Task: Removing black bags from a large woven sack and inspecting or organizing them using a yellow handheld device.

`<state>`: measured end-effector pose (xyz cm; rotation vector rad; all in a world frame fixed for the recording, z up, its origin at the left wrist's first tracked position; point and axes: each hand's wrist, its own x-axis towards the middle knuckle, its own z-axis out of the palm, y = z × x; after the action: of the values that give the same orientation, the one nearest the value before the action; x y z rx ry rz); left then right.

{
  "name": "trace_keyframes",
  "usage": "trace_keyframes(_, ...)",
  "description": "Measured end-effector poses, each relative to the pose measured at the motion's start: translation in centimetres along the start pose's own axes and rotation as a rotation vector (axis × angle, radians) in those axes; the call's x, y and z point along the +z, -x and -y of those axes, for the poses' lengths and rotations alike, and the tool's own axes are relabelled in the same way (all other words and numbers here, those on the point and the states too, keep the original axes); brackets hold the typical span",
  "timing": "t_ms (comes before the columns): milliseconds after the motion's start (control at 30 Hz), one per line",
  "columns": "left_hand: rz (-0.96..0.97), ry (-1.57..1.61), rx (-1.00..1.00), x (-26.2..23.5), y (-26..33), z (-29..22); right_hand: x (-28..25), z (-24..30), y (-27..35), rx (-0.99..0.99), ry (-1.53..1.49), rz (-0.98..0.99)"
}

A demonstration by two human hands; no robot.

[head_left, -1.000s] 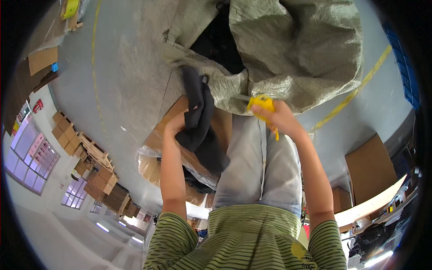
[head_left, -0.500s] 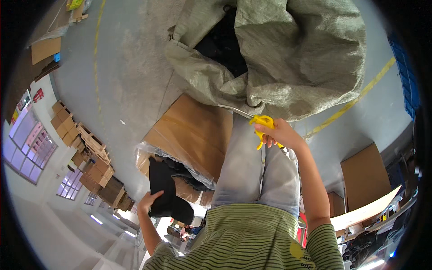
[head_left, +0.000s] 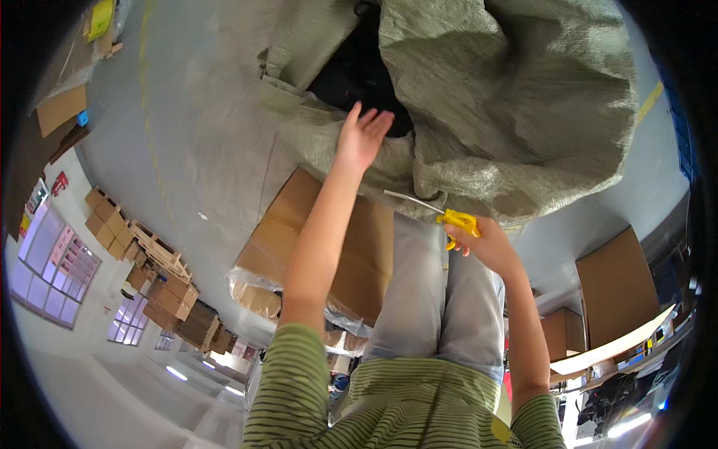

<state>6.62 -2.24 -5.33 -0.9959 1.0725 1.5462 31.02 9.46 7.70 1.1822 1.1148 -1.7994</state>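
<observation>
My left hand (head_left: pixel 363 138) reaches out over the mouth of a large greenish woven sack (head_left: pixel 516 105). Its fingers are spread and nothing is in them. Dark black material (head_left: pixel 357 71) shows inside the sack's opening, just beyond the fingertips; its exact kind is hard to make out. My right hand (head_left: pixel 486 245) is closed around a yellow air blow gun (head_left: pixel 459 221) in front of my thighs. The gun's long thin metal nozzle points left, close to the sack's near edge.
A cardboard carton (head_left: pixel 348 251) with clear plastic lining (head_left: pixel 250 288) stands left of my legs. To the right are upright cardboard sheets (head_left: pixel 617 288) and a cluttered shelf. Stacked boxes (head_left: pixel 168 299) line the left wall. A blue crate (head_left: pixel 679 127) sits at the far right.
My left hand has let go of a black fabric piece it held by the plastic-lined carton and moved up and right to the sack's mouth. The right hand still grips the blow gun.
</observation>
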Motion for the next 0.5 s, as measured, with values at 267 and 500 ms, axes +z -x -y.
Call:
trace_keyframes(267, -0.254, -0.601, -0.276, -5.2, -16.9, -0.4, 0.4, -1.1, -2.0, 0.002, -0.225, -0.059)
trace_keyframes(500, -0.274, -0.461, -0.083, -5.4, -16.3, 2.1, 0.2, -1.8, -2.9, 0.017, -0.220, -0.126)
